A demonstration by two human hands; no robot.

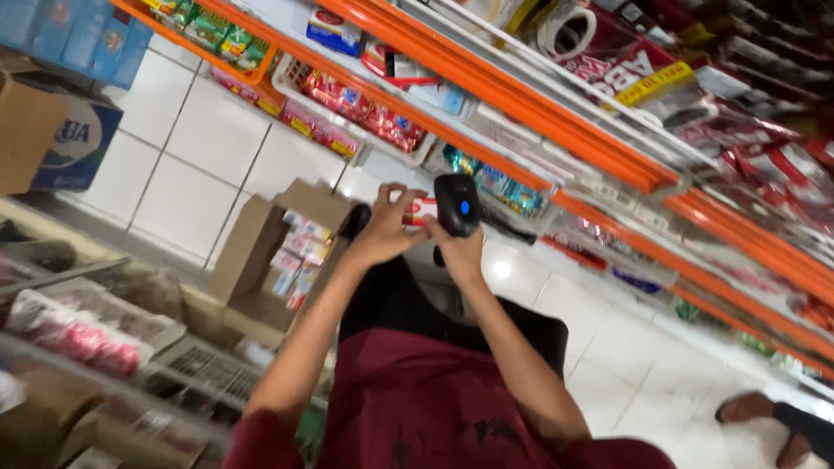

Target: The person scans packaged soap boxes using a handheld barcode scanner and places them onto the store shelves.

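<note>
Maroon shirt (pixel 434 408) lowest; right hand (pixel 460 252) clamps black scanner (pixel 456 204), left hand (pixel 387 227) pinches small red-white packet (pixel 423 211)

A small red-and-white packet (pixel 421 209) sits pinched in the left hand (pixel 382 227), touching the black handheld scanner (pixel 456 205) gripped by the right hand (pixel 459 252); a blue light glows on the scanner's face. Just below the left hand stands an open brown carton (pixel 261 252) filled with pale, colourful boxes (pixel 294 260). Above both hands, red pouches (pixel 365 111) fill a white shelf basket. Teal packets (pixel 504 187) lie just right of the scanner. Far left of the hands stands a blue-and-white carton (pixel 74 139).
</note>
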